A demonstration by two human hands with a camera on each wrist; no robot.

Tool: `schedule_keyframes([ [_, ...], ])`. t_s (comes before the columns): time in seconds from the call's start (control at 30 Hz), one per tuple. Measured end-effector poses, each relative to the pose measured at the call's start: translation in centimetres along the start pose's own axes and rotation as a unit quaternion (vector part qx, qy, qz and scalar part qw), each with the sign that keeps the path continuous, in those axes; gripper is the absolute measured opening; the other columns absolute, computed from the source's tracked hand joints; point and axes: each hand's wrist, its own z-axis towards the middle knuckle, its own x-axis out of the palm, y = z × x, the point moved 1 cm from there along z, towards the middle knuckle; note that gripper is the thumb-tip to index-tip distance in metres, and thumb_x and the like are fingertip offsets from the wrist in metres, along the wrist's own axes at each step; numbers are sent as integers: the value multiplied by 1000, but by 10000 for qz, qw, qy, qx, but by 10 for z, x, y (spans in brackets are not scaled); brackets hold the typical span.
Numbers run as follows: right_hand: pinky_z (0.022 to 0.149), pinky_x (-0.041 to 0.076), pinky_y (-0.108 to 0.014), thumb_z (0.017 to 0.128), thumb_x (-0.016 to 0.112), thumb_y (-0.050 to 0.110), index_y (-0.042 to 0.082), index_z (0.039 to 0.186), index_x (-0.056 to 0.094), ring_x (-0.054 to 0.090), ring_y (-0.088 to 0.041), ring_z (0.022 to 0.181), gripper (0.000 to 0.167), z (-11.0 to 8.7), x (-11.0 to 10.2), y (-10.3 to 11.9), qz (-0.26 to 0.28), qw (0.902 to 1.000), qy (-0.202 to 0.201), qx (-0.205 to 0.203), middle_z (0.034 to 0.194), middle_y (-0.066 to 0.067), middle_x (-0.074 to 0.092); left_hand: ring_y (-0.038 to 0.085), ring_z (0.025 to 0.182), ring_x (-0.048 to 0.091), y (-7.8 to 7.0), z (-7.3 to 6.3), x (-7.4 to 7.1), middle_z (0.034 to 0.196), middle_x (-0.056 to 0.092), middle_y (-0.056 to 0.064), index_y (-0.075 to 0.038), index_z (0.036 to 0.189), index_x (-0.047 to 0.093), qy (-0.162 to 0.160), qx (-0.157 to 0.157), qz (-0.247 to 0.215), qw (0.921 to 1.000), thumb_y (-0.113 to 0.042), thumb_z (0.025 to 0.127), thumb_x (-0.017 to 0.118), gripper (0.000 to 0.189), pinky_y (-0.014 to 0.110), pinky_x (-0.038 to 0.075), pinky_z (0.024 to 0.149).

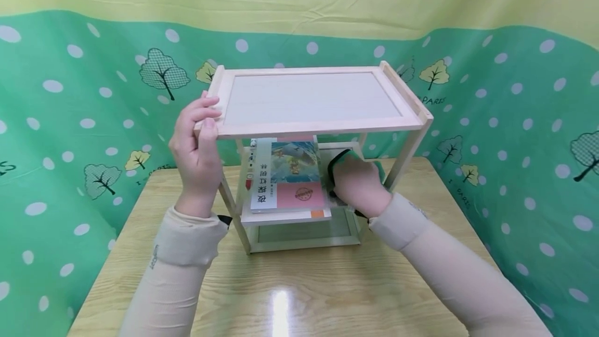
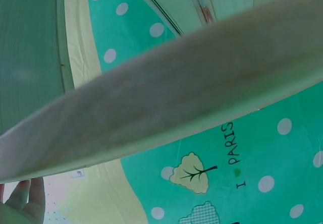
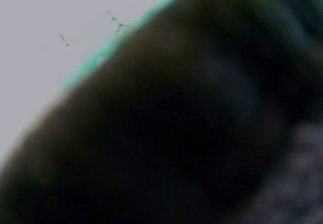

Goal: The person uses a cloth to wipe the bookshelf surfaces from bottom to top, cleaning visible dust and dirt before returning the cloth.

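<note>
A small pale wooden shelf rack (image 1: pixel 306 130) stands on the table. My left hand (image 1: pixel 194 142) grips the left end of its top board, fingers over the edge rail and thumb at the front corner. In the left wrist view, fingertips of the left hand (image 2: pixel 30 201) show beside a blurred wooden bar (image 2: pixel 166 93). My right hand (image 1: pixel 357 181) is curled on a green cloth with black edging (image 1: pixel 338 158), low over the right part of the middle shelf (image 1: pixel 285 217). Books (image 1: pixel 295 173) lie on that shelf to its left. The right wrist view is mostly dark blur.
Below is a bottom shelf (image 1: pixel 304 230) with a framed panel. The wood-grain table (image 1: pixel 234 290) extends in front of the rack. A green and yellow patterned curtain (image 1: pixel 84 118) hangs close behind and along both sides.
</note>
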Motion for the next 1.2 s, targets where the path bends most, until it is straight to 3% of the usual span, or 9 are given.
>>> schedule_keyframes([
  [0.07,32,30,-29,89,60,12,9,65,51,26,-10,44,25,11,5,-1,109,9969,676,395,53,-1,38,34,122,61,-1,0,0,111,68,25,13,91,62,2,-11,-1,10000,-19,85,46,36,42,43,115],
  [0.2,36,33,-30,95,53,15,7,72,55,31,-13,45,24,32,12,-3,243,9770,1866,999,55,-3,40,32,124,60,-1,-1,0,111,69,25,13,91,62,-1,-27,4,10000,-19,85,46,36,41,43,114],
  [0.33,37,42,-36,96,53,19,-7,109,62,42,-16,45,31,44,14,-4,283,9642,2379,1140,60,-7,49,32,122,61,-2,0,-1,109,68,26,13,91,62,-44,-18,-2,10000,-19,85,46,36,43,43,115],
  [0.47,41,47,-36,96,56,24,-16,140,41,51,-18,51,61,50,14,-3,401,9575,2600,1183,74,-15,59,36,119,62,-2,2,-2,107,67,29,14,90,61,-123,3,-34,9999,-18,85,45,37,43,42,115],
  [0.63,44,49,-35,96,58,24,-14,135,46,56,-22,61,56,50,13,-2,549,9548,2621,1287,85,-15,59,36,120,61,-1,2,-3,107,67,28,14,90,62,-130,-7,4,9999,-18,85,46,37,42,43,114],
  [0.77,43,49,-35,96,57,23,-10,124,53,57,-22,62,44,48,13,-3,573,9553,2609,1270,82,-12,57,31,123,61,0,0,-2,109,68,27,13,91,62,-84,-43,44,9999,-19,85,46,37,41,43,114],
  [0.9,41,46,-32,97,53,21,-1,99,63,53,-20,56,24,43,14,-5,686,9573,2552,1175,76,-10,57,28,124,61,1,-1,-2,110,68,25,13,91,62,-85,-93,43,9999,-19,85,46,36,40,43,115],
  [1.0,38,44,-31,98,49,19,5,86,63,50,-18,53,23,37,14,-6,806,9619,2381,1076,76,-10,57,32,124,61,1,-1,-1,110,69,25,13,91,62,-90,-95,30,9999,-19,85,46,36,40,43,115],
  [1.2,40,45,-35,96,52,17,8,83,63,51,-18,59,19,19,8,-5,952,9687,2113,886,84,-10,57,32,123,61,0,-1,0,110,69,24,12,91,62,-110,-73,48,9999,-20,85,46,36,40,43,114],
])
